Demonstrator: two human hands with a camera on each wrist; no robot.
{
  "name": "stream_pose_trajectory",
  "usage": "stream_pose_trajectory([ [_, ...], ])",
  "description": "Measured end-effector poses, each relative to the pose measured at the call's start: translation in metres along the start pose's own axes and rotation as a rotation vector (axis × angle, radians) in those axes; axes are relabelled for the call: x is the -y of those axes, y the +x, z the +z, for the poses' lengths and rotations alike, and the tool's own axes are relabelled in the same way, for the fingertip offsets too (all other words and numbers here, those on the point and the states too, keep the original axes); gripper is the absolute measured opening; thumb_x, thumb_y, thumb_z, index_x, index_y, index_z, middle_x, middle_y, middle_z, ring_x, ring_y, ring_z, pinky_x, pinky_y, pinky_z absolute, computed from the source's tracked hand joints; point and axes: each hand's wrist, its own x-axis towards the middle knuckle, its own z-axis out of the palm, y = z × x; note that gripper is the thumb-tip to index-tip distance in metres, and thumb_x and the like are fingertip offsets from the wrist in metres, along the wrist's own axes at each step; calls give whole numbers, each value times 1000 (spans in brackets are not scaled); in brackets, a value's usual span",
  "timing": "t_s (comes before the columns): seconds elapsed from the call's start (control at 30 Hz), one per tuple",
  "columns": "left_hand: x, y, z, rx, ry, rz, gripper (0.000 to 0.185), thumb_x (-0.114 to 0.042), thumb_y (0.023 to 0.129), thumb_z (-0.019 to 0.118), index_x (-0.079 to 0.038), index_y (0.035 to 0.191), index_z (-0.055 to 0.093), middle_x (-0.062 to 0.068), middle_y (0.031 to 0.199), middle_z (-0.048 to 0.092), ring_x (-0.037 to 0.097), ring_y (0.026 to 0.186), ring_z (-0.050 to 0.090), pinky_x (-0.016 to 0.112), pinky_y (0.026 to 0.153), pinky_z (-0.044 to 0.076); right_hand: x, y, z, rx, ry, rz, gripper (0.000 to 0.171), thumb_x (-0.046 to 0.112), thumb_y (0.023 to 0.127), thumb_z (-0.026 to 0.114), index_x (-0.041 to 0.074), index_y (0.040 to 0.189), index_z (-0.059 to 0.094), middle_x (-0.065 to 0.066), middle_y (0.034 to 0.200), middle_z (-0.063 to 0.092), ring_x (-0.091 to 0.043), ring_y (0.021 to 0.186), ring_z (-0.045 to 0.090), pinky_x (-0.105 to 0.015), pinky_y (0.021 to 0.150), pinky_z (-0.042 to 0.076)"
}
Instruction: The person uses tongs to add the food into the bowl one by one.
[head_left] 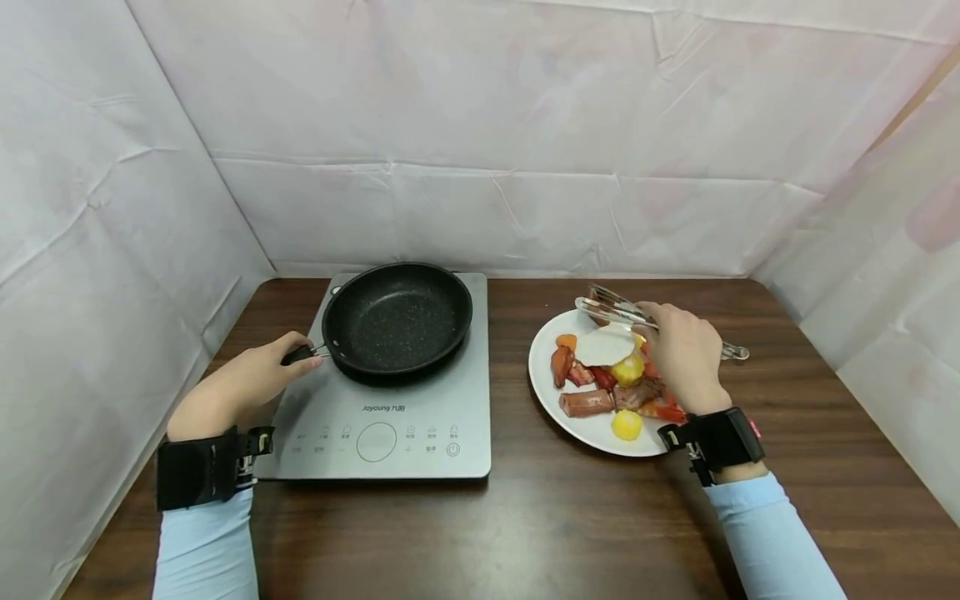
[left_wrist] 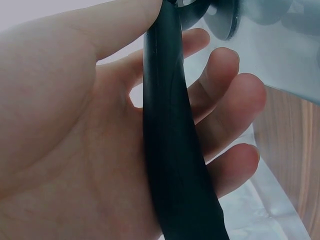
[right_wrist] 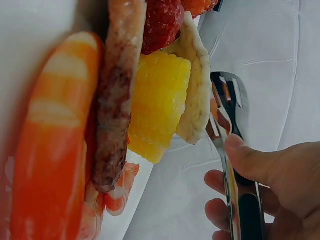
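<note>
In the head view my left hand (head_left: 243,382) holds the black frying pan (head_left: 397,325) by its handle. The left wrist view shows that dark handle (left_wrist: 172,130) lying along the palm, thumb over it and fingers curled behind. My right hand (head_left: 686,354) grips metal tongs (head_left: 735,352) above a white plate (head_left: 540,379). Between the tongs' tips a brown-orange piece shows; how firmly it is held I cannot tell. On the plate lie a flat white round piece (head_left: 603,346), corn (right_wrist: 160,102), a sausage (head_left: 585,403), a shrimp-like orange piece (right_wrist: 55,150) and meat pieces.
Under the pan is a silver induction cooker (head_left: 442,392) with a touch panel at its front. Cooker and plate stand on a dark wooden table (head_left: 517,517). Pale cloth walls (head_left: 465,217) enclose the back and both sides.
</note>
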Motion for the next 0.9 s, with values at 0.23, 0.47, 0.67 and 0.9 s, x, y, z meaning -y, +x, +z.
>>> stream_pose_trajectory([
  [0.23, 1, -1, 0, 7, -4, -7, 67, -51, 108, 41, 2, 150, 37, 40, 144, 48, 55, 125, 55, 65, 93, 50, 0, -1, 2, -10, 68, 16, 39, 25, 94, 74, 9, 130, 69, -22, 100, 72, -30, 58, 55, -33, 45, 23],
  [0.47, 0, 0, 1, 19, 9, -22, 70, -52, 108, 41, 2, 152, 34, 39, 144, 50, 55, 126, 55, 65, 94, 50, -56, 0, 62, -30, 33, 4, 48, 53, 100, 57, 39, 145, 55, -2, 88, 63, -21, 51, 31, -36, 52, 8],
  [0.67, 0, 0, 1, 38, 8, -40, 74, -53, 108, 40, 2, 156, 29, 39, 149, 43, 56, 132, 49, 68, 100, 46, -63, 2, 73, 24, 93, -12, 49, 60, 99, 55, 48, 146, 50, 4, 86, 63, -21, 51, 35, -37, 50, 9],
  [0.9, -1, -1, -2, 25, 0, -25, 71, -52, 107, 42, 1, 153, 34, 38, 147, 47, 55, 130, 52, 66, 98, 47, -53, 6, 68, 78, 94, 14, 50, 65, 97, 51, 54, 146, 45, 6, 132, 67, -21, 58, 44, -37, 51, 12],
])
